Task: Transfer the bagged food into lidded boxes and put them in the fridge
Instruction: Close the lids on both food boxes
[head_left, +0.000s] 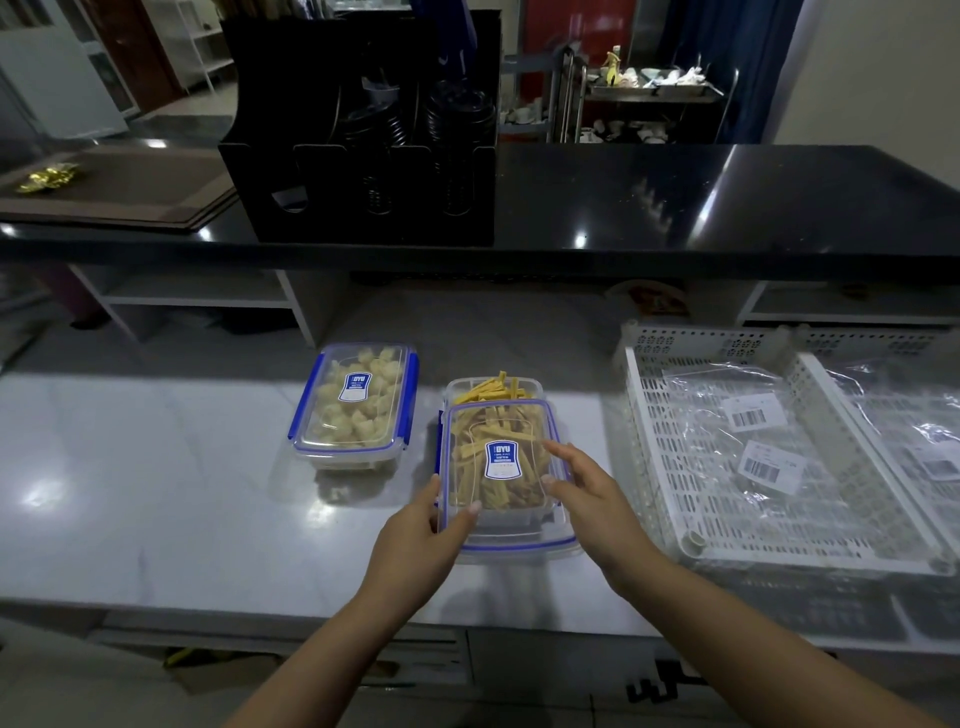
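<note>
The pale grey bench (156, 467) looks smooth and glossy like polished stone. Both clear plastic boxes with blue clips, the far left one (355, 410) and the near one (501, 467), shine. The white perforated plastic tray (654, 447) on the right is matt, holding crinkled glossy clear plastic bags (727, 436). The far black counter top (727, 197) is mirror-glossy.

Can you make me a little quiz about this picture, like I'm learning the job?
1. True or false: the lid already sits square on the box of yellow sticks.
2. Which hand grips the lid's near left corner? A) left hand B) right hand
3. What lies in the white perforated tray on the right?

Key
1. False: it is shifted toward the person, so sticks show uncovered at the far end.
2. A; the right hand's fingers rest on top of the lid.
3. Empty clear plastic bags with barcode labels. The other box, holding pale chunks, already has its lid on.
</note>
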